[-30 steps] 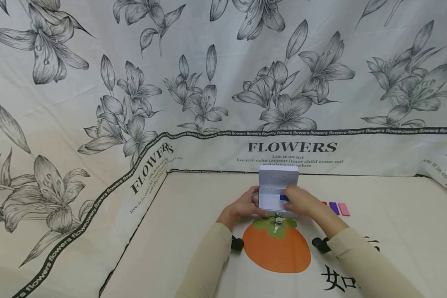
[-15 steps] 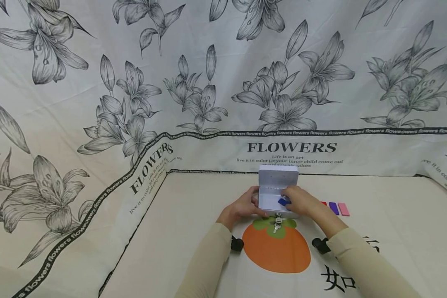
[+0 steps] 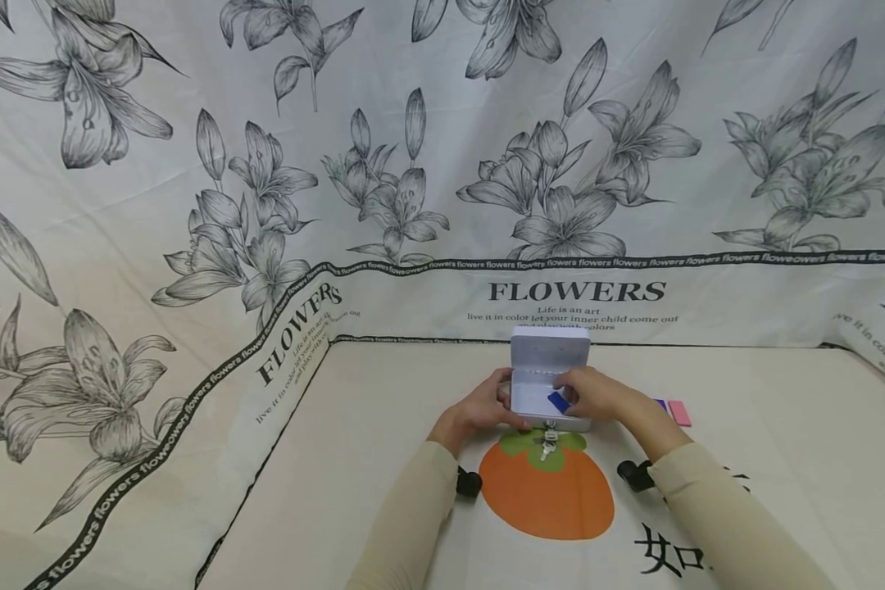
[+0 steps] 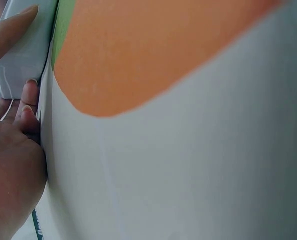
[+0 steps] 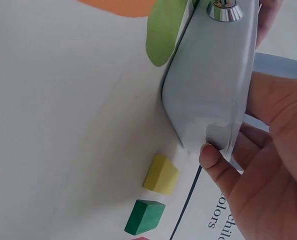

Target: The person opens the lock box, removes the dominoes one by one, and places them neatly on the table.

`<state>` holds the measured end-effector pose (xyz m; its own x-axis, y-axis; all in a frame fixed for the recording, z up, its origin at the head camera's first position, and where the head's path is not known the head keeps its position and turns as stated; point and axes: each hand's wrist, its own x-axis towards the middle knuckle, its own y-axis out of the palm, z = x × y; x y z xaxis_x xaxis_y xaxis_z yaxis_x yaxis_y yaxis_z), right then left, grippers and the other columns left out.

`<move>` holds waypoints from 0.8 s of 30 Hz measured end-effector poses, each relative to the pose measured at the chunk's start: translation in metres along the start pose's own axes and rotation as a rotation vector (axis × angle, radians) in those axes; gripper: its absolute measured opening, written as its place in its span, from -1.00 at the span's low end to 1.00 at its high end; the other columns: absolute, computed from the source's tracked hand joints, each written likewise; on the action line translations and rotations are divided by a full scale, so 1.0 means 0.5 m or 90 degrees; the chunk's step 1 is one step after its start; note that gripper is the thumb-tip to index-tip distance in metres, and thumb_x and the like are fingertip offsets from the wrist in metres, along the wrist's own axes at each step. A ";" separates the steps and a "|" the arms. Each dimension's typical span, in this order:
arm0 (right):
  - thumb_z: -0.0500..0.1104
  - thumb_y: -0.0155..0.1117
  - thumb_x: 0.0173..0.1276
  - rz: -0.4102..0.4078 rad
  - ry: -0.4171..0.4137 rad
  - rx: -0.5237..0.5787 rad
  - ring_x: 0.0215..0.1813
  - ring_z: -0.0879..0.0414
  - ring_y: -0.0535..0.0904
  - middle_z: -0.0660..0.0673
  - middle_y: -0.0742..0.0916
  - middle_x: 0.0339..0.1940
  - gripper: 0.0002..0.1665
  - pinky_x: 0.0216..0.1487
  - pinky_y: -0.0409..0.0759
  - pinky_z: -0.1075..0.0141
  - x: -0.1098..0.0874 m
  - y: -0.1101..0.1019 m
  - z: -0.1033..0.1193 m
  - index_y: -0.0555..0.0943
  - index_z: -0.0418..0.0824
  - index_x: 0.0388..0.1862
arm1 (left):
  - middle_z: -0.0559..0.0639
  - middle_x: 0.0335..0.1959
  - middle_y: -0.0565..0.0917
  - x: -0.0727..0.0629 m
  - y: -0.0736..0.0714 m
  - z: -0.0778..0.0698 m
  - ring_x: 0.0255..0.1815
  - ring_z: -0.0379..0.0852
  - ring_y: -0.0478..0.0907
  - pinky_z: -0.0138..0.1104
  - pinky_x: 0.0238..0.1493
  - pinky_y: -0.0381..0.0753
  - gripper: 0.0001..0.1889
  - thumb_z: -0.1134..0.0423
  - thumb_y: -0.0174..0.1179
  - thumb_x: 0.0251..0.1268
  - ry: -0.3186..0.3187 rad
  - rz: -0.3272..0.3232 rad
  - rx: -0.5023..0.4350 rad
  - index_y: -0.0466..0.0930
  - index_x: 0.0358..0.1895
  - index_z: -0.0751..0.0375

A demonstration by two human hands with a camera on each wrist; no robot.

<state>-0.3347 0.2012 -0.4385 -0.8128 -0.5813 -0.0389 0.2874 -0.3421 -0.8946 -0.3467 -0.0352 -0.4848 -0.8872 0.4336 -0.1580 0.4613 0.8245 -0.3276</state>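
Overhead, from the head view: a small white metal lock box [image 3: 549, 385] stands on the cream printed cloth [image 3: 782, 459] with its hinged lid raised upright at the far side, its front edge just above the orange persimmon print [image 3: 547, 492]. Left hand [image 3: 487, 406] grips the box's left wall, fingers curled against it. Right hand [image 3: 597, 395] reaches over the open box and pinches a small blue block [image 3: 558, 401], held tilted over the inside of the tray; whether the block touches the floor of the box cannot be told. A key with a small bunch [image 3: 548, 442] hangs from the front lock. Right of the box, partly behind the right wrist, lie a purple block [image 3: 661, 404] and a pink block [image 3: 679, 412], side by side on the cloth. Left wrist view: fingertips [image 4: 29, 95] press on the box's rounded corner [image 4: 23, 55]; orange print fills much of the frame. Right wrist view: the box's outer wall [image 5: 213, 90] and round silver lock [image 5: 224, 9] show close up, fingers over its rim; a yellow block [image 5: 160, 174] and a green block [image 5: 144, 217] lie on the cloth just beside the box, apart from each other.
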 end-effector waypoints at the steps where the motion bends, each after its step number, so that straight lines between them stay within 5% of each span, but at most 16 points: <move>1: -0.38 0.52 0.14 -0.001 -0.003 0.003 -0.24 0.05 0.55 -0.14 0.69 -0.30 -0.52 -0.13 0.57 0.15 0.001 0.001 -0.001 0.63 -0.50 0.05 | 0.05 -0.19 0.60 0.000 0.000 0.000 -0.19 -0.09 0.51 -0.25 0.02 0.45 0.05 0.42 0.62 -0.08 0.000 0.001 0.000 0.21 0.54 0.03; 24: -0.25 0.55 0.21 -0.046 0.007 0.031 -0.33 0.14 0.50 -0.02 0.66 -0.42 -0.64 -0.20 0.51 0.21 0.003 0.024 -0.012 0.69 -0.39 -0.08 | 0.05 -0.21 0.60 0.002 0.002 0.002 -0.21 -0.11 0.50 -0.28 -0.02 0.44 0.05 0.43 0.61 -0.08 0.004 0.004 0.001 0.20 0.54 0.03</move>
<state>-0.3356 0.2004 -0.4518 -0.8375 -0.5460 0.0209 0.2511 -0.4187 -0.8727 -0.3470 -0.0346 -0.4863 -0.8838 0.4418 -0.1540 0.4675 0.8211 -0.3275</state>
